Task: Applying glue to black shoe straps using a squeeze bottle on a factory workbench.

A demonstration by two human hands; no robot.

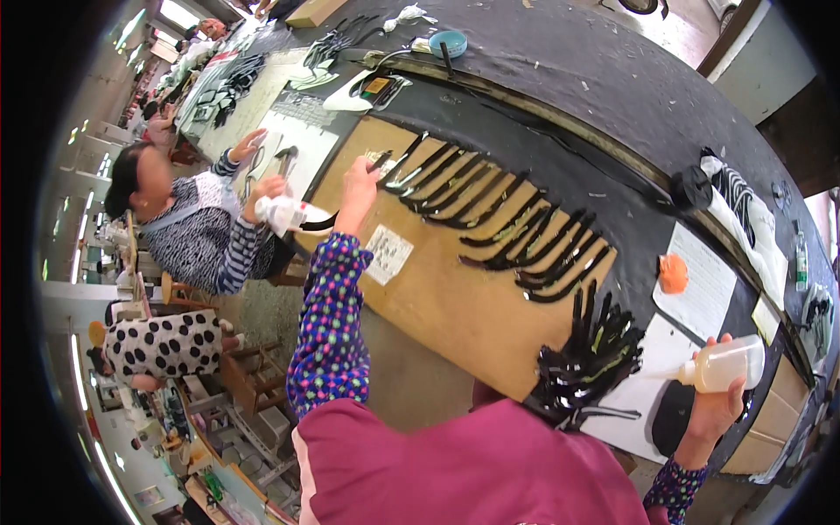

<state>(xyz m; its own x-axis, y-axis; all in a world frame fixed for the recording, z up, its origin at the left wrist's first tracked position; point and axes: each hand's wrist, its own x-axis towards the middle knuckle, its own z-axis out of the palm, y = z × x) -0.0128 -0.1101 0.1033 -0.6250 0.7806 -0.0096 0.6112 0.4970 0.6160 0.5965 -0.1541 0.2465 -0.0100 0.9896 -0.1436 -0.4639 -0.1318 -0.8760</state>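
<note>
My left hand (357, 188) is closed on a black strip (380, 161) over the far left corner of a brown board (437, 306). A dark curved length (317, 225) shows beyond my wrist; whether it belongs to the same strip I cannot tell. Next to that hand, a row of glossy black strips (472, 188) lies slantwise across the board. My right hand (719, 404) grips a translucent squeeze bottle (729, 364) of yellowish liquid, tipped sideways with its nozzle toward a heap of black strips (588, 359) at the board's near right corner.
A co-worker (197, 214) sits at the left with a white bundle (284, 213) in hand. Around the board lie a small printed paper (388, 254), a white sheet (696, 280) with an orange lump (673, 273), a black roll (691, 187) and a blue bowl (448, 44).
</note>
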